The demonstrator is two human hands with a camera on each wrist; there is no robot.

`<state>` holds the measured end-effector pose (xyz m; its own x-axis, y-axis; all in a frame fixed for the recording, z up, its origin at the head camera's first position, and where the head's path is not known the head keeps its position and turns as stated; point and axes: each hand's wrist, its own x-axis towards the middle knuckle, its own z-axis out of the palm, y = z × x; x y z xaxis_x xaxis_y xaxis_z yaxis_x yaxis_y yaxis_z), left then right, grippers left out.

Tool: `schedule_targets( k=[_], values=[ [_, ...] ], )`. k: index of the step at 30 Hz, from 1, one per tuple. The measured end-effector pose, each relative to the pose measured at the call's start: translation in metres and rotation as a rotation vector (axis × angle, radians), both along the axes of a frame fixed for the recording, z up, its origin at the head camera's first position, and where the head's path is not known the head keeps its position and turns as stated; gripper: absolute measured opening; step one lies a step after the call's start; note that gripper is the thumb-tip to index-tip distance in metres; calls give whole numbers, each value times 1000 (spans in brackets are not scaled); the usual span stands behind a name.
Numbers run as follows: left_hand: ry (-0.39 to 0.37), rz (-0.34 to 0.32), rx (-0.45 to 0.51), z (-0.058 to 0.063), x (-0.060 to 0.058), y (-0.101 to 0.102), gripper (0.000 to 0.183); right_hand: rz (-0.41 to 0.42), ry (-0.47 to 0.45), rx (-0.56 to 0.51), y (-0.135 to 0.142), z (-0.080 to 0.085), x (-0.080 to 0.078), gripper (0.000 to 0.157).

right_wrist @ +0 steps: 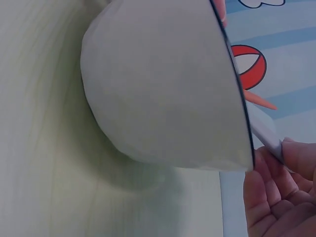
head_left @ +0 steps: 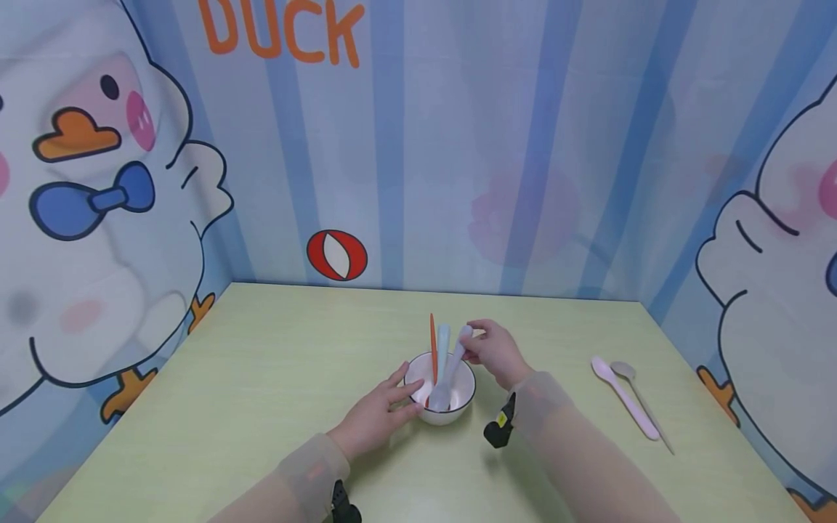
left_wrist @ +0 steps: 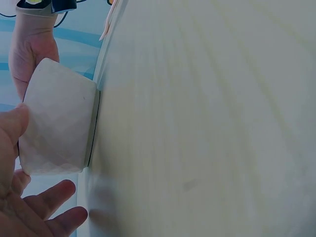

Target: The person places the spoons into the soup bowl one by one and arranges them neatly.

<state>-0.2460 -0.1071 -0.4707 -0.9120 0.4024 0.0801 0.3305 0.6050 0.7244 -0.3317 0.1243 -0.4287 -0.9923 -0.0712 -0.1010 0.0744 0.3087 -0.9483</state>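
A white bowl (head_left: 443,418) with a dark rim stands upright on the table between both hands. My left hand (head_left: 377,414) holds its left side, thumb at the near rim and fingers around the side; in the left wrist view the thumb (left_wrist: 17,121) lies against the bowl wall. Between thumb and fingers, my right hand (head_left: 500,354) pinches the handle of a pale lavender spoon (head_left: 455,361), whose head is down inside the bowl. A thin orange utensil (head_left: 433,340) and a light blue handle (head_left: 443,341) also stand in the bowl, their lower parts partly hidden.
To the right lie a pink spoon (head_left: 625,399) and a grey spoon (head_left: 646,407) with a thin handle, side by side. The pale yellow-green table (head_left: 294,349) ends at a striped cloth backdrop (head_left: 445,160) with cartoon ducks, which also closes off the sides.
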Motion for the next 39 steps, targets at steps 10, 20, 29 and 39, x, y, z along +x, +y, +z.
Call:
schedule_targets(
  k=[10, 20, 29, 39],
  values=[
    [10, 5, 0, -2, -1, 1, 52, -22, -21, 37, -5, -2, 0, 41],
    [17, 4, 7, -3, -1, 0, 52, -7, -26, 75, -6, -6, -2, 49],
    [16, 5, 10, -3, -1, 0, 53, -10, -33, 38, -2, -7, 2, 53],
    [19, 12, 9, -2, 0, 0, 52, -42, -25, 16, 11, -12, 9, 48]
  ],
)
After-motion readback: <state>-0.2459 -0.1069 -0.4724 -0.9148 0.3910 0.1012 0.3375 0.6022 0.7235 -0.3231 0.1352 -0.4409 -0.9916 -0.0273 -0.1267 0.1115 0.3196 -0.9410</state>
